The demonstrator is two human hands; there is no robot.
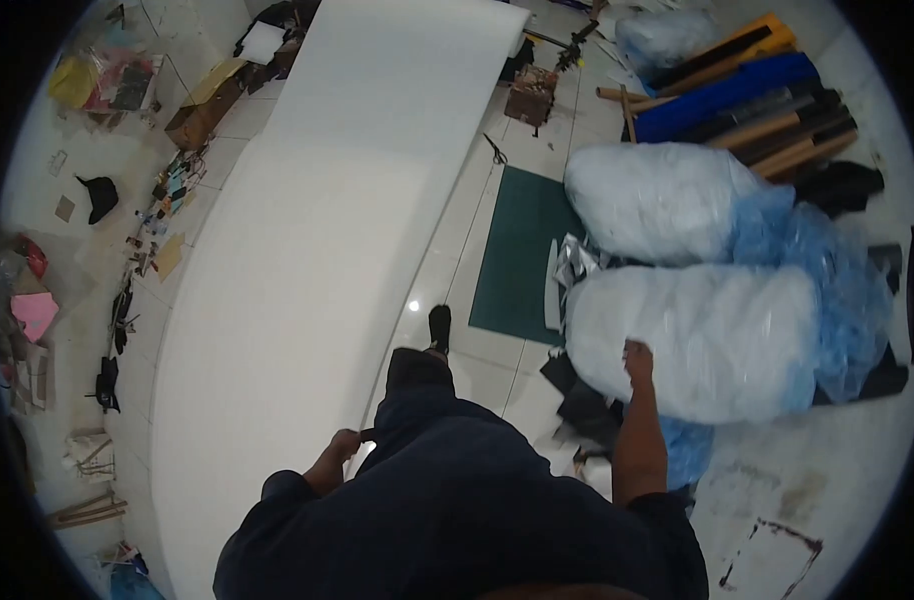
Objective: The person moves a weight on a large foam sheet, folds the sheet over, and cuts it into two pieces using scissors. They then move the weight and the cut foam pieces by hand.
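In the head view, we're walking, we judge, beside the long white sheet [297,250] running centre-left to top. Our left hand [339,457], lower centre, looks closed on 1 narrow dark item [368,435]; our right hand [638,363], fingers curled, overlaps the lower white bundle [727,335] at right, contact or grip unclear. Next calls for care along the sheet's edge.

White bundles [692,340] bar the right; the tiled strip [457,240] leaves passage.

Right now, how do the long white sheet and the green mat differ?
The white sheet is pale, the green mat dark. The sheet is much longer and wider than the mat. The sheet runs beside the left hand; the mat lies farther ahead. Both look mostly plain.
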